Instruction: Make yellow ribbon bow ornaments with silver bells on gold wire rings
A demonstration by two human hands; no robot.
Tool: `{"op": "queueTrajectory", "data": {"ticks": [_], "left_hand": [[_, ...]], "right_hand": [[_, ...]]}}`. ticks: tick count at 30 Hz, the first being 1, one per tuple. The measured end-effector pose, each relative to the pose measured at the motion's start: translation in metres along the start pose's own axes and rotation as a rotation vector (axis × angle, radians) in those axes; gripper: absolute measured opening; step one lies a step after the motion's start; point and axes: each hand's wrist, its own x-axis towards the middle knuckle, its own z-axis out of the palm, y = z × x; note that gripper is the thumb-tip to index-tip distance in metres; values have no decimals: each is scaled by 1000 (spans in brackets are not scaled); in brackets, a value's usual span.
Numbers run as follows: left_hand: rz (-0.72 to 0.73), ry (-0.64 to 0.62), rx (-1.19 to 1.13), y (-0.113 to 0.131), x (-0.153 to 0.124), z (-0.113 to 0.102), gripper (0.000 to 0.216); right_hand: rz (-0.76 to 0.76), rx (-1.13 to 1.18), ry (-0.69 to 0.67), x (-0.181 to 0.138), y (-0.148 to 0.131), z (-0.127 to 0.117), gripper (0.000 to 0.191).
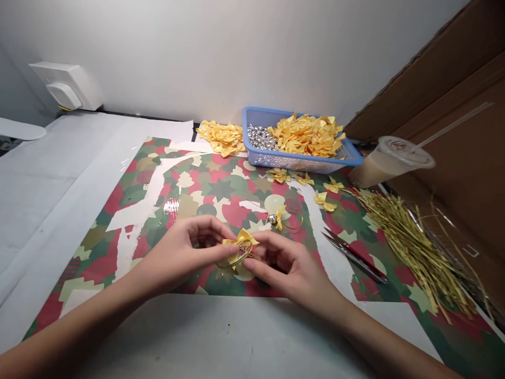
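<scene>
Thumb and fingers of my left hand (197, 247) are closed on a yellow ribbon bow (246, 237) with a thin gold tie (236, 261) looped round it. From the other side, my right hand (286, 260) pinches the gold tie close to the bow. The fingertips partly hide where tie and bow meet. Just beyond my right hand, a silver bell (272, 219) and another small yellow bow (280, 217) lie joined on a curved gold tie. Several finished-looking yellow bows (325, 201) lie farther back, in front of the basket.
A blue basket (303, 163) holds silver bells (261, 138) and yellow bows (310, 136). Left of it lies a bow pile (221, 138). Thread snips (355, 256), a bundle of gold ties (414, 247), a drink cup with straw (390, 163) and cardboard (453, 105) are on the right.
</scene>
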Motion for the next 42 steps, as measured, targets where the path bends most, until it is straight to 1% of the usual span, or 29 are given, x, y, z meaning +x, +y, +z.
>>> {"op": "queueTrajectory", "data": {"ticks": [3, 6, 9, 14, 16, 21, 24, 27, 30, 32, 36, 42], "left_hand": [[-78, -91, -160, -1, 3, -4, 18], [-120, -138, -192, -3, 4, -5, 18], [-125, -164, -222, -3, 4, -5, 17], [-127, -185, -218, 1, 3, -2, 15], [-132, -196, -216, 3, 3, -1, 16], [-129, -172, -180, 1, 2, 0, 20], [-109, -185, -152, -1, 1, -1, 19], [-100, -216, -150, -2, 1, -2, 19], [-129, -201, -119, 0, 3, -2, 21], [-155, -183, -89, 1, 4, -2, 21], [-204, -189, -31, -1, 2, -2, 22], [-222, -190, -14, -5, 1, -4, 21]], "right_hand": [[-16, 101, 6, -1, -3, 1, 17], [1, 181, 6, -1, -4, 2, 20], [53, 242, -58, 0, -4, 2, 26], [113, 222, -171, -1, -4, 3, 30], [115, 193, -184, -2, -3, 3, 29], [78, 172, -137, -3, 0, 4, 34], [83, 154, -129, -3, -1, 4, 32], [61, 114, -51, -1, -2, 3, 33], [24, 71, 32, -1, -3, 1, 31], [22, 32, 30, -1, -4, 1, 29], [-7, -40, 10, -4, -3, 2, 23], [-73, -55, 57, -5, -3, 5, 20]]}}
